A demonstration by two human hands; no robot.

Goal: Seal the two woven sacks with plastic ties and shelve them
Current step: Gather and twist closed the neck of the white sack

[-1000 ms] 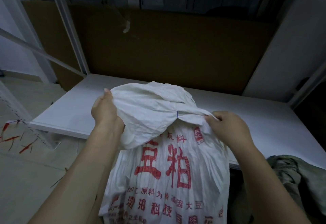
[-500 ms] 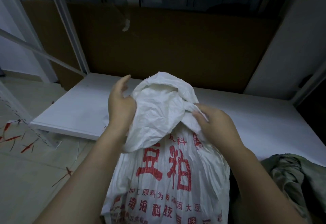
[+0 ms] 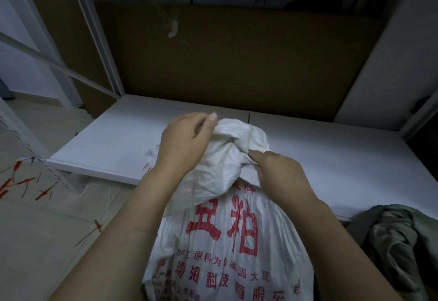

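The bunched neck of the white woven sack (image 3: 225, 241) is held by both hands: the left hand (image 3: 182, 145) is curled over the top-left of the gathered mouth, fingers closed into the fabric w/ the thumb tip raised at the upper edge; the right hand (image 3: 277, 170) is clamped on the right side of the neck, fingers pressed into the folds just below the crumpled top. The two grips are set close together, w/ only the twisted fabric between them. No tie can be made out on the neck. The sack is stood upright, approx. centre of view, in front of the near edge of the white shelf board (image 3: 331, 158), its top rising over that edge; red printed characters are seen on its front. The board's surface is seen bare behind and to both sides of the sack, w/ a seam running back from just behind the sack top; its left front corner is met by a metal upright (image 3: 94, 40), and a brown backing panel (image 3: 237, 63) closes the rear. At the right, a side panel bounds the bay. A second, dark green sack (image 3: 398, 248) is slumped lower right, near the board's front edge and apart from the white one. On the floor (image 3: 47, 241) at left, red plastic ties (image 3: 23, 182) are scattered, well apart from both hands.
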